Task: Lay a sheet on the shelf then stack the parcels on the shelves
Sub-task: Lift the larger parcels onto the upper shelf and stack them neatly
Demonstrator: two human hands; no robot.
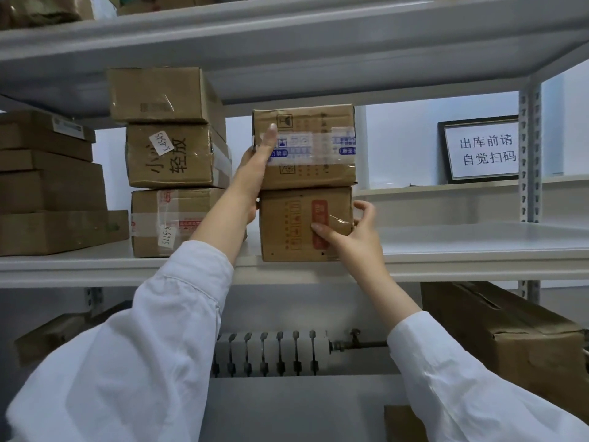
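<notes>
Parcel stack [314, 177] at shelf [462, 250] front edge, room rightward.

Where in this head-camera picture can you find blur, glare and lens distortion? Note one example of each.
Head view: motion blur smears the left hand at its fingertip and the printed tape on the upper parcel; clear tape on the lower parcel glints beside the right hand; the wide-angle lens bows the top shelf edge; the framed sign reads sharp.
</notes>
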